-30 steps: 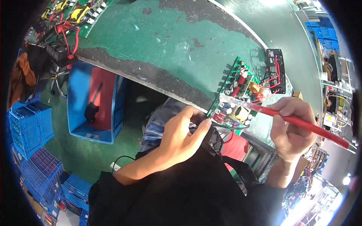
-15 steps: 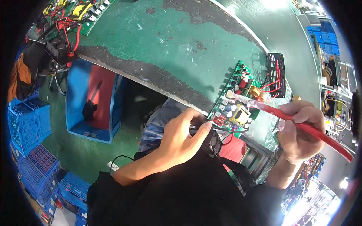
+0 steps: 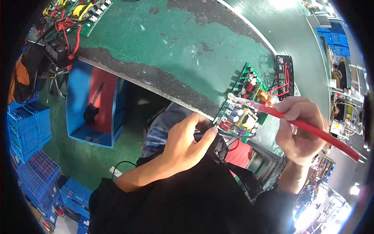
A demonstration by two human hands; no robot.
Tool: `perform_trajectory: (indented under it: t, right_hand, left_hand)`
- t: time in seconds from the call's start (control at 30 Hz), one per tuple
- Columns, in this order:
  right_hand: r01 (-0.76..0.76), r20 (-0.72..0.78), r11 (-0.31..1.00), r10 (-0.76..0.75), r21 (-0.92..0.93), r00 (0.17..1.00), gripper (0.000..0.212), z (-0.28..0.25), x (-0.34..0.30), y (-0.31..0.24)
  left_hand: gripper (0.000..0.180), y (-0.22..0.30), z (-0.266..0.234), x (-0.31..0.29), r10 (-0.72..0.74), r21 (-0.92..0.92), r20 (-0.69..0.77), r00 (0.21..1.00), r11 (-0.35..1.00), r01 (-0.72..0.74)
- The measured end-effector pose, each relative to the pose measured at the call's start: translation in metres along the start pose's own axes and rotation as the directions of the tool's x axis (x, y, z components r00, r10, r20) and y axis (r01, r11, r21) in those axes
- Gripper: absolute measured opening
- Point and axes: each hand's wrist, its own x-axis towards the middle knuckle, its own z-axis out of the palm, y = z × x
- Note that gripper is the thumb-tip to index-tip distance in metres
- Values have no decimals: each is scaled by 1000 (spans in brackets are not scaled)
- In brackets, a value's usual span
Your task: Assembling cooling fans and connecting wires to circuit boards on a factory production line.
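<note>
My right hand is closed round a long red stick-like brush, its pale end smeared with white paste. The brush tip is over the left edge of a green circuit board, by a row of upright components. Red and black wires, a yellow-wrapped transformer and a copper coil are on the board. My left hand is closed at the board's near corner, thumb and fingers round a black fan. Part of the fan is hidden under the hand. A black cable runs from there along the board's near edge.
A black vented panel with red wires stands beyond the board on the worn green bench. More boards lie far left. Below the bench edge is a blue bin; blue crates stack at left.
My right hand has moved left with the brush, and its tip has shifted left to the board's edge. My left hand has stayed nearly in place at the fan.
</note>
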Motion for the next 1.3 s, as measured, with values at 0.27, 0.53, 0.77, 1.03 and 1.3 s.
perform_trajectory:
  t: [0.27,0.53,0.77,1.03,1.3]
  right_hand:
    - [7,-610,997,-52,-75,791,13,-44,-76,11]
    - [-494,-558,501,26,-711,830,23,-25,-233,77]
    - [-562,-488,558,293,-611,822,40,-59,-263,128]
    - [-460,-321,878,401,-131,858,13,49,-154,-28]
    - [-642,-647,764,455,-70,612,25,134,-126,-22]
  left_hand:
    - [28,-4,-12,-3,-11,-114,48,999,993,16]
    - [18,-19,-23,-3,-71,-113,99,993,990,82]
    - [11,10,-23,13,470,423,-57,881,811,-405]
    - [10,50,-24,44,398,540,318,860,670,-509]
    - [13,57,-10,42,322,476,442,838,708,-522]
